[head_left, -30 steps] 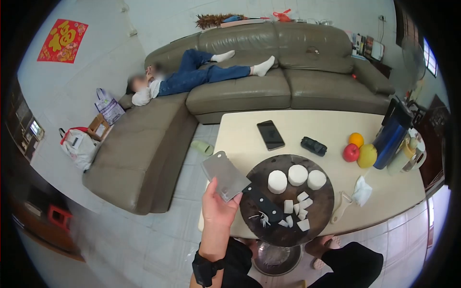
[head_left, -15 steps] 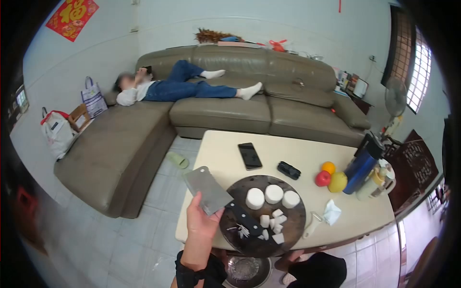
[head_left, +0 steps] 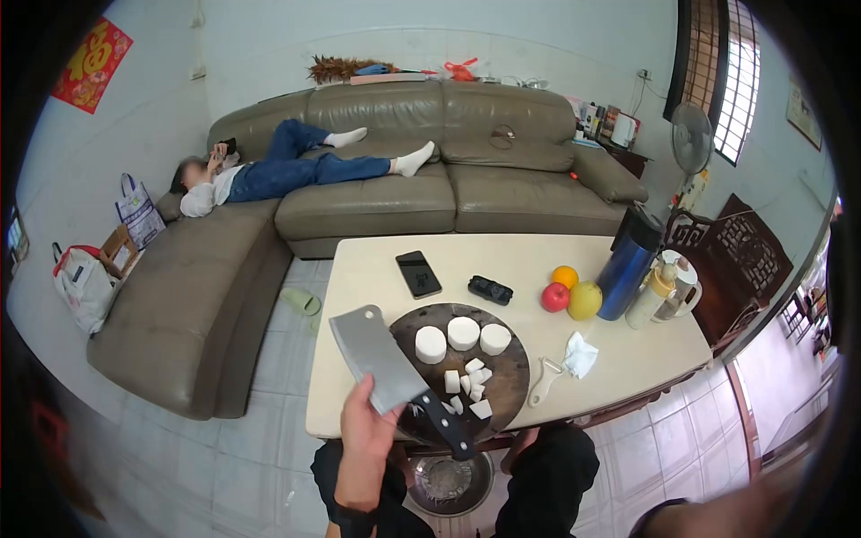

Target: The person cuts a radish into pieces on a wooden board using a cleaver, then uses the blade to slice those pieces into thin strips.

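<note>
My left hand (head_left: 366, 432) grips a cleaver (head_left: 375, 355) by the lower edge of its blade, thumb on the flat side. Its black handle points down to the right, over the near edge of a round dark chopping board (head_left: 507, 394). On the board stand three thick white rounds, one of them a white piece (head_left: 430, 344) near the blade, with several smaller white chunks (head_left: 481, 409) below. Blurred at the lower right edge is my right hand (head_left: 771, 493), beyond a dark cuff; its fingers cannot be made out.
On the cream table (head_left: 359, 269) lie a phone (head_left: 419, 274), a black object (head_left: 491, 290), fruit (head_left: 585, 300), a peeler (head_left: 544, 381) and a tissue (head_left: 581, 355). A blue flask (head_left: 630, 264) stands right. A metal basin (head_left: 451, 484) sits below. Someone (head_left: 278, 175) lies on the sofa (head_left: 368, 211).
The view has shifted right. The cleaver has turned so that its handle hangs nearer the board's front edge. My right forearm has come into view at the lower right.
</note>
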A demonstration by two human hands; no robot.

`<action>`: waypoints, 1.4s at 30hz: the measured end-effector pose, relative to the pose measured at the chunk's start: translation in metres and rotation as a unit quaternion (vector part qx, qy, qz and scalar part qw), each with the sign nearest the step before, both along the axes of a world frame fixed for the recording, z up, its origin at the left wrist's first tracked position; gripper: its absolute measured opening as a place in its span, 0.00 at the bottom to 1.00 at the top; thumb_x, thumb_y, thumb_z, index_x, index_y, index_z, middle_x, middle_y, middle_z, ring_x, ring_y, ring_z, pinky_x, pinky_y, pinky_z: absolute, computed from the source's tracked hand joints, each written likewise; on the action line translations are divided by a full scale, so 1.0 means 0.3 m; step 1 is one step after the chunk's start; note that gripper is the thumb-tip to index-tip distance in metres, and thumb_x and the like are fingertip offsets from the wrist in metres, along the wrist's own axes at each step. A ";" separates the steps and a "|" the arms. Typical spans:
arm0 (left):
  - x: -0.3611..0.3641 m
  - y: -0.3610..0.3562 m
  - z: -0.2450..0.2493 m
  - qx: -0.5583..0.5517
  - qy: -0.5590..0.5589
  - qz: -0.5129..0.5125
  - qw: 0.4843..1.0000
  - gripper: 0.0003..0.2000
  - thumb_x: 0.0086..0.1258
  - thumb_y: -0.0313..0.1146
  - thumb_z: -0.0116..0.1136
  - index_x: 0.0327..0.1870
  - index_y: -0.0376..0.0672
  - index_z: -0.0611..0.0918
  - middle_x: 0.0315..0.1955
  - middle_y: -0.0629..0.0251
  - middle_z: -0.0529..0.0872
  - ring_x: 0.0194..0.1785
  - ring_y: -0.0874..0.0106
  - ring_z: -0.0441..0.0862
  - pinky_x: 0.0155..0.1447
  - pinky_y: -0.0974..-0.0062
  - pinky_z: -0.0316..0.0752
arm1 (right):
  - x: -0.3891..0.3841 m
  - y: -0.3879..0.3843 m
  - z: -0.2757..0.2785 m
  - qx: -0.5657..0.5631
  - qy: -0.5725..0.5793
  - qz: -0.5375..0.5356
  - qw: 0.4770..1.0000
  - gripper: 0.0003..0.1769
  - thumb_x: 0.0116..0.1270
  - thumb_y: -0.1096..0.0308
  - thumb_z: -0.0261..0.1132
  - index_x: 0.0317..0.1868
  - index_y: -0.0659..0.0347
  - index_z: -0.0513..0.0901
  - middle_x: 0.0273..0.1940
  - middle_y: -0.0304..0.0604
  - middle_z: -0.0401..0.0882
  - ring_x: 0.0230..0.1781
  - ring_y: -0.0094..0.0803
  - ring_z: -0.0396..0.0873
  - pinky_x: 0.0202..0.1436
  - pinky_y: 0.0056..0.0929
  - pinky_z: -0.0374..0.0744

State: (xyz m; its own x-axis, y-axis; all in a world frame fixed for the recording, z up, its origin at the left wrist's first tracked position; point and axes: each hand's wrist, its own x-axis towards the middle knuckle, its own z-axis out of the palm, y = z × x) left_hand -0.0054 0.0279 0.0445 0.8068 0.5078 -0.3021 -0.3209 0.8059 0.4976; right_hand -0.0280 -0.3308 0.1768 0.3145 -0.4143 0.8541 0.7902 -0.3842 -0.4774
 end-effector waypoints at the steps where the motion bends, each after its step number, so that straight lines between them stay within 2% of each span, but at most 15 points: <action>1: -0.034 -0.032 0.002 0.008 0.001 -0.019 1.000 0.18 0.75 0.35 0.48 0.62 0.37 0.70 0.56 0.56 0.79 0.57 0.58 0.79 0.59 0.57 0.77 | 0.019 0.051 -0.028 -0.006 0.084 0.058 0.995 0.24 0.73 0.58 0.48 0.61 0.67 0.72 0.58 0.54 0.73 0.51 0.39 0.76 0.56 0.39 0.77; 2: -0.061 -0.064 0.005 0.010 0.003 -0.017 1.000 0.18 0.75 0.35 0.48 0.62 0.37 0.70 0.56 0.56 0.79 0.57 0.58 0.79 0.59 0.57 0.77 | 0.041 0.114 -0.054 -0.018 0.195 0.115 0.974 0.24 0.73 0.59 0.48 0.61 0.67 0.72 0.58 0.53 0.74 0.51 0.39 0.77 0.56 0.38 0.77; 3: -0.084 -0.097 0.009 0.013 0.004 -0.039 0.999 0.18 0.75 0.34 0.48 0.62 0.37 0.70 0.56 0.55 0.79 0.57 0.58 0.80 0.58 0.57 0.77 | 0.081 0.177 -0.075 -0.043 0.261 0.344 0.901 0.22 0.71 0.64 0.53 0.60 0.69 0.73 0.55 0.54 0.75 0.53 0.41 0.77 0.57 0.35 0.77; 6: -0.130 -0.200 0.013 0.030 0.025 -0.105 0.994 0.18 0.75 0.32 0.48 0.62 0.35 0.70 0.55 0.53 0.79 0.55 0.59 0.81 0.57 0.59 0.78 | 0.094 0.244 -0.266 0.003 0.501 0.488 0.715 0.27 0.72 0.64 0.56 0.68 0.67 0.66 0.59 0.54 0.74 0.59 0.39 0.75 0.60 0.35 0.75; 10: -0.157 -0.330 -0.008 0.061 0.036 -0.204 0.976 0.14 0.77 0.33 0.49 0.54 0.33 0.77 0.44 0.60 0.85 0.46 0.69 0.84 0.52 0.71 0.79 | 0.050 0.250 -0.375 0.121 0.588 0.621 0.504 0.26 0.72 0.68 0.58 0.67 0.68 0.66 0.55 0.51 0.77 0.54 0.33 0.77 0.52 0.29 0.77; 14: -0.155 -0.349 -0.068 0.086 0.009 -0.298 0.951 0.14 0.77 0.34 0.50 0.53 0.33 0.78 0.44 0.62 0.85 0.45 0.73 0.83 0.50 0.73 0.78 | 0.032 0.232 -0.393 0.138 0.616 0.612 0.476 0.15 0.71 0.71 0.57 0.55 0.69 0.72 0.38 0.50 0.80 0.30 0.29 0.77 0.34 0.27 0.78; 16: -0.142 -0.325 -0.088 0.316 0.022 -0.383 0.868 0.14 0.76 0.34 0.51 0.53 0.33 0.80 0.44 0.62 0.85 0.44 0.76 0.82 0.50 0.75 0.77 | 0.034 0.204 -0.404 0.163 0.637 0.594 0.463 0.11 0.70 0.73 0.57 0.50 0.69 0.74 0.33 0.49 0.79 0.22 0.28 0.75 0.27 0.27 0.77; 18: -0.129 -0.284 -0.019 0.411 0.024 -0.283 0.866 0.15 0.75 0.34 0.54 0.57 0.34 0.79 0.46 0.63 0.85 0.46 0.77 0.81 0.52 0.79 0.75 | 0.050 0.174 -0.385 0.228 0.597 0.597 0.485 0.07 0.69 0.75 0.57 0.44 0.69 0.73 0.27 0.47 0.76 0.15 0.26 0.68 0.19 0.28 0.72; 20: -0.127 -0.189 -0.020 0.621 0.145 -0.133 0.758 0.15 0.69 0.31 0.61 0.55 0.37 0.81 0.43 0.62 0.86 0.43 0.75 0.83 0.47 0.76 0.78 | 0.068 0.138 -0.369 0.216 0.572 0.563 0.555 0.09 0.67 0.74 0.59 0.45 0.68 0.74 0.25 0.47 0.75 0.13 0.26 0.67 0.17 0.28 0.71; 22: -0.101 -0.080 -0.076 0.680 0.187 -0.009 0.709 0.16 0.63 0.26 0.63 0.52 0.36 0.82 0.38 0.57 0.86 0.37 0.69 0.83 0.40 0.71 0.79 | 0.095 0.095 -0.378 0.224 0.555 0.535 0.596 0.09 0.66 0.74 0.59 0.45 0.67 0.73 0.24 0.46 0.74 0.12 0.26 0.67 0.16 0.27 0.71; 23: -0.088 -0.030 -0.101 0.737 0.227 0.019 0.636 0.16 0.59 0.25 0.64 0.49 0.35 0.82 0.35 0.53 0.85 0.36 0.63 0.84 0.40 0.67 0.78 | 0.108 0.073 -0.386 0.225 0.551 0.527 0.606 0.09 0.66 0.74 0.59 0.46 0.67 0.73 0.24 0.46 0.74 0.12 0.26 0.67 0.16 0.27 0.71; 26: -0.045 0.055 -0.180 0.796 0.282 0.032 0.535 0.13 0.57 0.24 0.66 0.44 0.36 0.83 0.33 0.52 0.84 0.35 0.58 0.83 0.41 0.64 0.78 | 0.135 0.031 -0.416 0.224 0.544 0.506 0.631 0.09 0.66 0.74 0.59 0.46 0.66 0.73 0.24 0.45 0.74 0.13 0.25 0.68 0.16 0.25 0.70; 36: 0.059 0.037 -0.196 0.836 0.301 -0.044 0.458 0.02 0.59 0.24 0.63 0.32 0.39 0.82 0.30 0.55 0.83 0.36 0.54 0.82 0.41 0.61 0.76 | 0.127 -0.008 -0.442 0.213 0.540 0.528 0.620 0.09 0.67 0.74 0.59 0.45 0.68 0.73 0.25 0.45 0.76 0.14 0.24 0.67 0.20 0.26 0.72; 38: 0.078 0.031 -0.207 0.817 0.223 -0.047 0.530 0.03 0.59 0.23 0.59 0.33 0.39 0.82 0.30 0.54 0.83 0.40 0.52 0.81 0.43 0.58 0.74 | 0.126 -0.007 -0.456 0.229 0.522 0.533 0.626 0.10 0.66 0.73 0.60 0.45 0.68 0.73 0.25 0.45 0.77 0.12 0.23 0.68 0.18 0.26 0.72; 42: 0.093 0.004 -0.198 0.800 0.177 -0.035 0.572 0.06 0.60 0.21 0.58 0.36 0.39 0.83 0.32 0.53 0.83 0.39 0.52 0.81 0.43 0.58 0.74 | 0.125 -0.027 -0.465 0.238 0.511 0.535 0.629 0.10 0.67 0.72 0.60 0.45 0.68 0.73 0.25 0.45 0.77 0.12 0.23 0.68 0.18 0.26 0.73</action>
State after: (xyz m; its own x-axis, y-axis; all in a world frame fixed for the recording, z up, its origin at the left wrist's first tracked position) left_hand 0.0225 0.0292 -0.0150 0.8741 0.3329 0.3538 0.0328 -0.7671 0.6407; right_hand 0.0095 -0.3390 0.0375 0.9148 0.3700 -0.1619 -0.3389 0.4854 -0.8059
